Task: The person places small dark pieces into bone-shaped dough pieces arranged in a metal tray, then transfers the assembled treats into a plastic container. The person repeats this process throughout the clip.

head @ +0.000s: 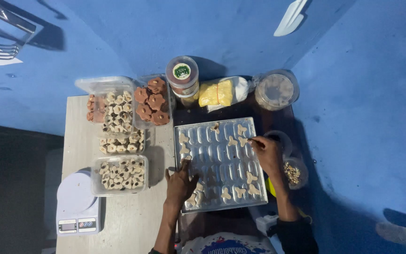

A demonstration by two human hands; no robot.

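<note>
I am resting my left hand flat, fingers spread, on the near left corner of the metal baking tray, which is lying on the surface right in front of me. My right hand is pinching what looks like a small dough piece at the tray's right edge, though it is too small to be sure. Clear tubs of cookies are sitting left of the tray, a white kitchen scale beside them.
</note>
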